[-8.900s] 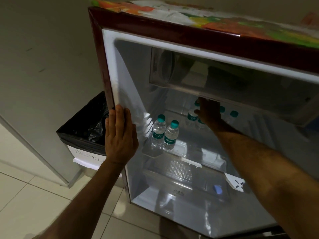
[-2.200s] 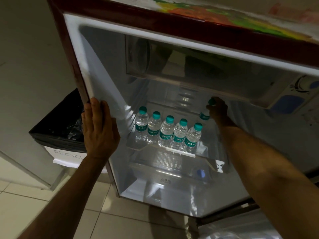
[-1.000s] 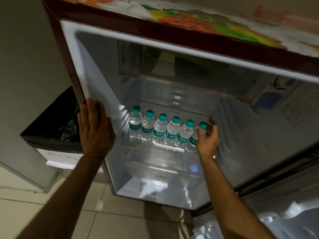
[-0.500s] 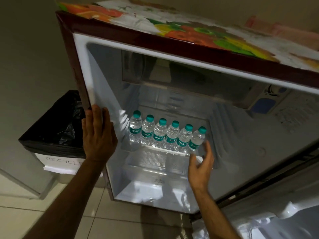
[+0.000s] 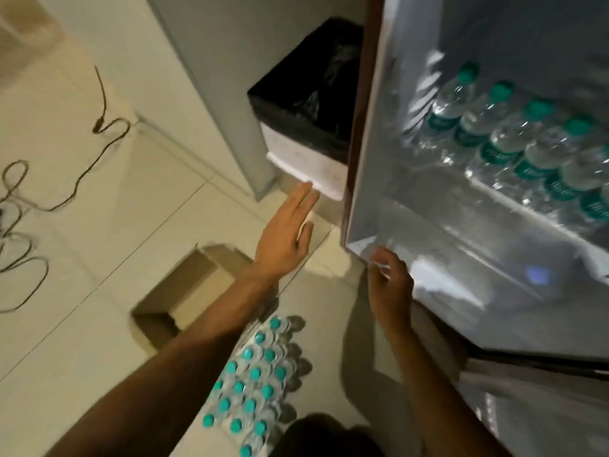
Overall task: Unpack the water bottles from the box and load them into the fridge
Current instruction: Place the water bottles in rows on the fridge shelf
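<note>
**Hands off the bottles**

The left hand (image 5: 286, 235) hung flat, fingers straight and together. The right hand's (image 5: 390, 285) fingers curled at the fridge's (image 5: 372, 179) bottom corner. Bottles (image 5: 514, 140) lined its shelf; more bottles (image 5: 253, 380) stood on the floor beside the box (image 5: 184, 291).

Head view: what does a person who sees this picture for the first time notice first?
The lit fridge on the right stands open, with a row of teal-capped water bottles on its shelf. On the floor below, more bottles stand in a cluster beside an open cardboard box. The left hand stretches out flat; the right hand is at the fridge's lower corner.
</note>
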Tool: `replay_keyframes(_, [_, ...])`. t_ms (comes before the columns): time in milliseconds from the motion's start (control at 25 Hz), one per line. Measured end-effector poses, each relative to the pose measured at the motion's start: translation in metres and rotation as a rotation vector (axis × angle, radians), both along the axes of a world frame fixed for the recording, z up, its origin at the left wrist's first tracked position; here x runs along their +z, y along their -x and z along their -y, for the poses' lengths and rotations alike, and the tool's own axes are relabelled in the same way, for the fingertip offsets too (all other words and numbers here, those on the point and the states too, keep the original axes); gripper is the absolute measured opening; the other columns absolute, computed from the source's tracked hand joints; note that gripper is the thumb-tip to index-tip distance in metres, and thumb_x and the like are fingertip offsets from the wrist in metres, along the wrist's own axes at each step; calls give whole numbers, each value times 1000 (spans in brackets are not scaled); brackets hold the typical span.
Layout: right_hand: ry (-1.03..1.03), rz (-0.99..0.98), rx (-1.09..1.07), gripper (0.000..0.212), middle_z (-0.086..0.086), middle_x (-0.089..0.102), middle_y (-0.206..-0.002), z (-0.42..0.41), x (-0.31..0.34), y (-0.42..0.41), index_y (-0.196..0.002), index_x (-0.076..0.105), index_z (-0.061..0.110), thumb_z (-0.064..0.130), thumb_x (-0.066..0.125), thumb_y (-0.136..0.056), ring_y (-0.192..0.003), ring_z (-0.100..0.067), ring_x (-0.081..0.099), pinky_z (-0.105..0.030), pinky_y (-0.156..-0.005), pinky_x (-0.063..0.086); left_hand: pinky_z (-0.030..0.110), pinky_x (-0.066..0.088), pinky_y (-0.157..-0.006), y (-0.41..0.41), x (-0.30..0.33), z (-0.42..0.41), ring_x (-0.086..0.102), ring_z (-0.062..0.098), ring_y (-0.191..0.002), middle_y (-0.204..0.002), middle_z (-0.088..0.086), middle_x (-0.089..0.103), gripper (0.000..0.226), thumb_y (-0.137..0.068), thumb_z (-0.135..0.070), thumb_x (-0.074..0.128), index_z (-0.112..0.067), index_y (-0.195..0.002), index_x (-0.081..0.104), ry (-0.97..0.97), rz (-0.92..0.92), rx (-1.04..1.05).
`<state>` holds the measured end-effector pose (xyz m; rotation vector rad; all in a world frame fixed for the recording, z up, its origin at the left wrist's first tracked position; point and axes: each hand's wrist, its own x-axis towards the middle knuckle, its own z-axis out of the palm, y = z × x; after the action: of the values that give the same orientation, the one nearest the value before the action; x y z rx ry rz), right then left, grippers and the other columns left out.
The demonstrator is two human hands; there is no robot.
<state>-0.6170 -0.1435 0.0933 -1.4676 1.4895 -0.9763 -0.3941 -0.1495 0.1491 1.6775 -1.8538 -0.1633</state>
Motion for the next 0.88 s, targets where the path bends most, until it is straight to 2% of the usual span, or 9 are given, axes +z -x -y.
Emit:
replay_keyframes(80, [-127, -68, 146, 22, 5, 66, -114, -15, -39, -18, -118, 66, 22, 19, 58, -98, -102, -9, 62, -15, -88, 51, 41, 35, -117, -24, -51, -60, 36, 20, -144, -156, 7, 40, 46, -101, -16, 49, -15, -147, 46, -266, -45, 90])
replay_keyframes(160, [-241, -155, 286, 23, 2, 67, -114, -35, -80, -33, -119, 66, 24, 23, 56, -98, -106, -13, 63, -30, -91, 55, 41, 47, -106, -41, -94, -107, 50, 13, -128, -144, 7, 54, 39, -99, -21, 50, -17, -138, 53, -418, -39, 87])
replay_keyframes(240, [-331, -232, 414, 26, 2, 67, -117, -55, -116, -48, -122, 64, 25, 24, 58, -97, -108, -13, 62, -34, -92, 56, 38, 51, -97, -50, -125, -139, 55, 11, -117, -134, 3, 60, 35, -98, -21, 54, -19, -132, 58, -561, -8, 84])
replay_keyframes(320, [-391, -306, 551, 30, 3, 65, -122, -72, -143, -65, -126, 62, 27, 23, 59, -96, -111, -14, 61, -31, -94, 54, 32, 47, -100, -54, -154, -157, 56, 16, -118, -135, -2, 61, 38, -97, -20, 56, -24, -135, 58, -668, 76, 140])
replay_keyframes(360, [-404, -348, 617, 33, 3, 63, -125, -77, -153, -75, -129, 60, 27, 22, 59, -96, -114, -15, 59, -30, -95, 52, 28, 44, -97, -55, -167, -163, 57, 18, -117, -134, -3, 62, 39, -97, -21, 56, -25, -136, 58, -715, 87, 191])
replay_keyframes(520, [-287, -519, 909, 53, 5, 41, -152, -86, -187, -120, -146, 43, 30, 14, 56, -98, -136, -18, 42, -33, -106, 42, 29, 45, -92, -60, -221, -176, 59, 17, -111, -129, -1, 62, 36, -95, -23, 60, -23, -131, 59, -920, 10, 335])
replay_keyframes(640, [-125, -672, 1125, 66, 2, 25, -162, -87, -204, -143, -153, 33, 27, 3, 58, -96, -140, -25, 35, -39, -108, 40, 25, 47, -85, -64, -243, -184, 61, 14, -106, -124, -4, 64, 29, -96, -27, 60, -24, -124, 63, -1003, 31, 356])
replay_keyframes(760, [-108, -701, 1128, 62, -2, 36, -155, -88, -221, -147, -149, 40, 24, 8, 65, -94, -137, -24, 40, -36, -108, 41, 18, 43, -73, -62, -257, -186, 60, 8, -89, -113, -3, 68, 24, -98, -26, 57, -24, -121, 64, -1031, 54, 313])
replay_keyframes(880, [-54, -731, 1091, 56, -6, 46, -141, -91, -236, -138, -142, 46, 19, 15, 70, -91, -124, -22, 51, -30, -101, 48, 15, 41, -71, -56, -264, -186, 56, 5, -87, -110, -3, 63, 25, -99, -25, 54, -22, -123, 63, -1038, 77, 284])
